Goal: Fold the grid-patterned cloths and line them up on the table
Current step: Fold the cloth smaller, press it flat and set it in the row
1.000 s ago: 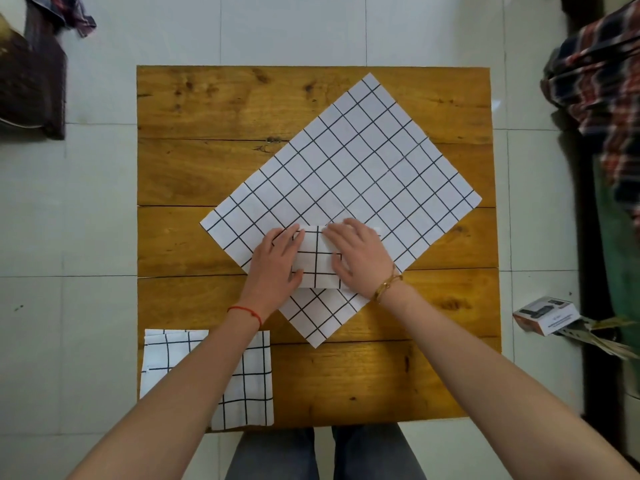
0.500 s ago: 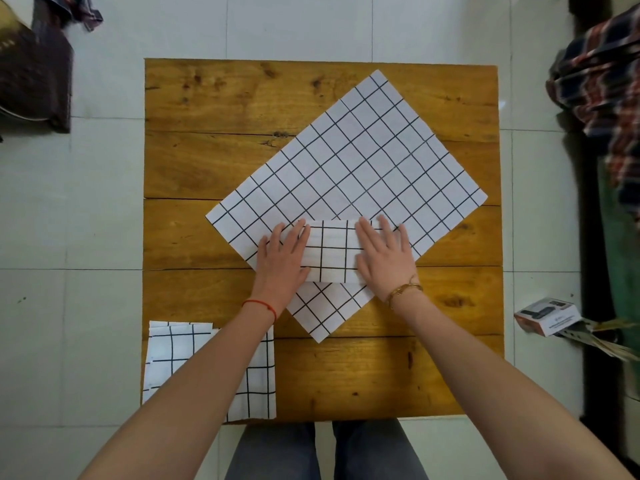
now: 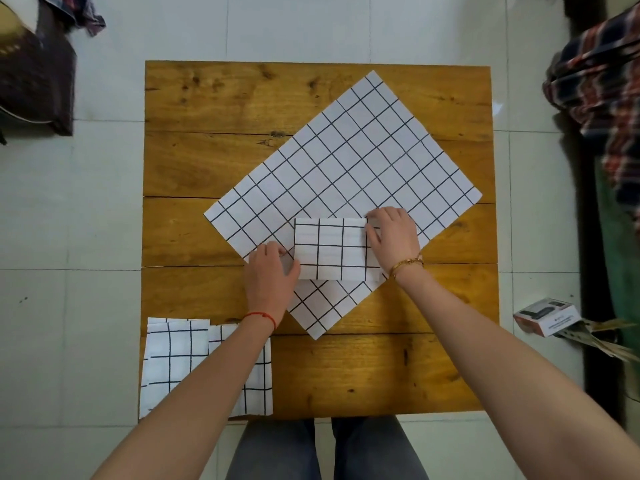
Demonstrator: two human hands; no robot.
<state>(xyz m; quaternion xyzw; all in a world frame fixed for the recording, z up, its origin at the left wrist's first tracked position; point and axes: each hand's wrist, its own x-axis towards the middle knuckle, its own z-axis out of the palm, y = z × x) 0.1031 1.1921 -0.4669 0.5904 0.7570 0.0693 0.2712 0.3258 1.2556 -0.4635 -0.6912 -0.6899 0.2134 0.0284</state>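
Observation:
A large white cloth with a black grid (image 3: 349, 168) lies spread out cornerwise on the wooden table (image 3: 214, 109). On its near part sits a small folded grid cloth (image 3: 330, 249), a neat rectangle. My left hand (image 3: 272, 277) holds that rectangle's lower left edge, thumb on top and fingers curled. At its right edge, my right hand (image 3: 393, 237) grips with the thumb on the cloth. Two more folded grid cloths (image 3: 173, 362) lie at the table's near left corner, partly hidden under my left forearm.
A dark bag (image 3: 34, 74) sits on the tiled floor at the far left. Plaid fabric (image 3: 602, 74) hangs at the right, and a small box (image 3: 545, 317) lies on the floor near the table's right side. My knees show below the near edge.
Both hands were lying flat on the folded cloth's middle. They have slid apart to its left and right edges and now hold it there, leaving its top uncovered.

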